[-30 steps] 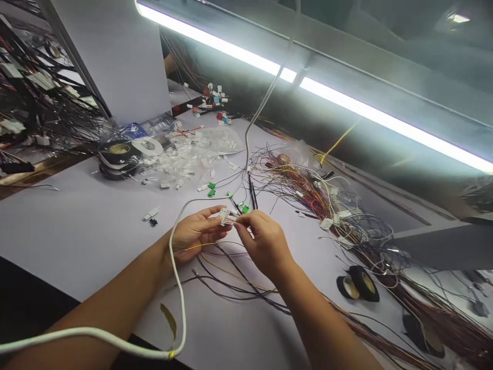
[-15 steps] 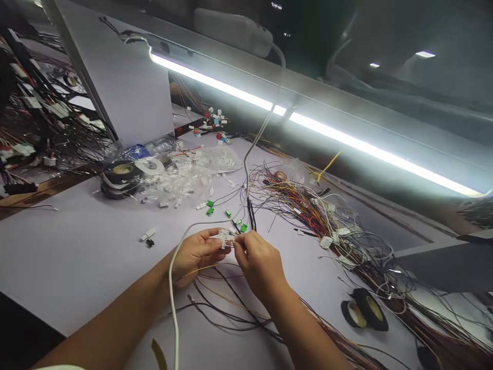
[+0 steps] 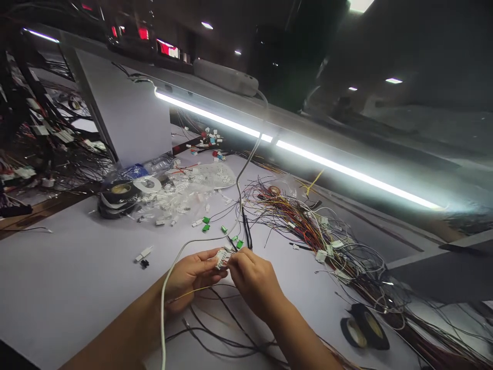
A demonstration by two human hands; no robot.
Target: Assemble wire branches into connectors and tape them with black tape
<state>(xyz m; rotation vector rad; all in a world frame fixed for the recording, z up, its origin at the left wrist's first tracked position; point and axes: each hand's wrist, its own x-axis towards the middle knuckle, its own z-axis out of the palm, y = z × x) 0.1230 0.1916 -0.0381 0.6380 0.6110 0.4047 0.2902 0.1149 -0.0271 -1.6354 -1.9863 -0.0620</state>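
Observation:
My left hand is closed round a small white plastic connector, held just above the white table. My right hand meets it from the right, fingertips pinched at the connector's side on something too small to make out. Thin black and yellow wires trail from the connector toward me, under both hands. A white cable hangs down across my left wrist.
A big tangle of coloured wires with white connectors spreads to the right. Black tape rolls lie at the near right, more tape rolls and clear bags of parts at the back left. Green clips lie past my hands. A strip light runs overhead.
The camera has tilted upward, so hands and table sit lower in view. Both hands stay together on the white connector, with only small finger movements.

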